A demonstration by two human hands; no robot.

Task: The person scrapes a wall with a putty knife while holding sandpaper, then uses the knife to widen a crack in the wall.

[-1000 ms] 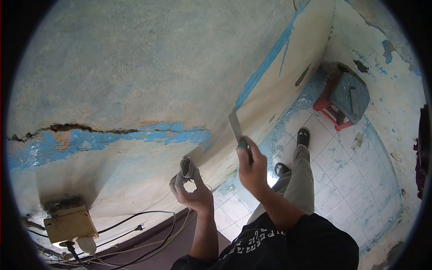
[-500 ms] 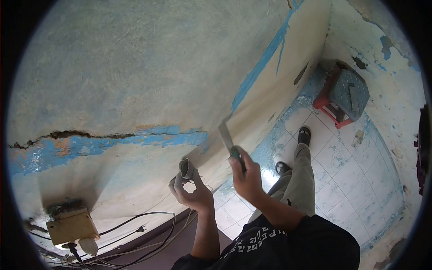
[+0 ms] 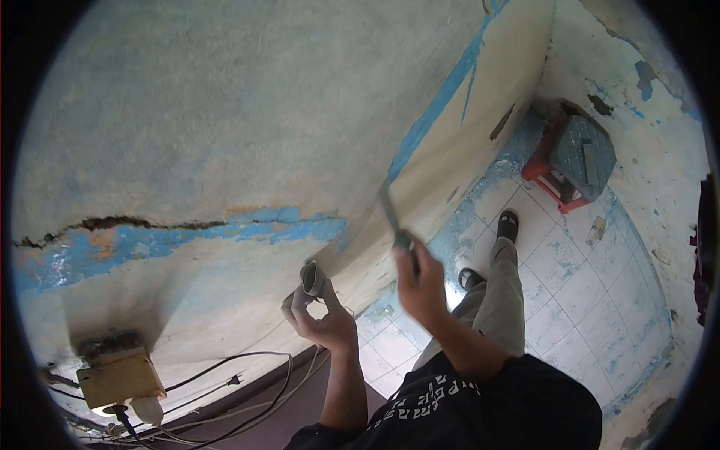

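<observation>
My right hand (image 3: 421, 281) is wrapped round the dark green handle of a paint scraper (image 3: 388, 208). The scraper's slightly blurred blade points up, its tip at the lower end of a diagonal blue paint strip (image 3: 431, 120) on the wall (image 3: 225, 97). Down and to the left, my left hand (image 3: 324, 324) grips a grey, hollow, tube-like piece (image 3: 310, 277) close to the wall, its open end facing up; I cannot make out its kind. A ragged crack (image 3: 150, 223) with a band of blue paint (image 3: 150, 246) runs across the wall to the left of both hands.
A power socket box (image 3: 120, 379) with plugs sits at the lower left, with loose cables (image 3: 289, 375) trailing from it. Upper right stands a red and grey stool (image 3: 581, 161) in the corner. Blue flakes lie scattered over the tiled floor (image 3: 566, 289) around my feet.
My right hand and the scraper have shifted slightly right, the blade tip moving up to the end of the diagonal blue strip. The left hand stays almost still.
</observation>
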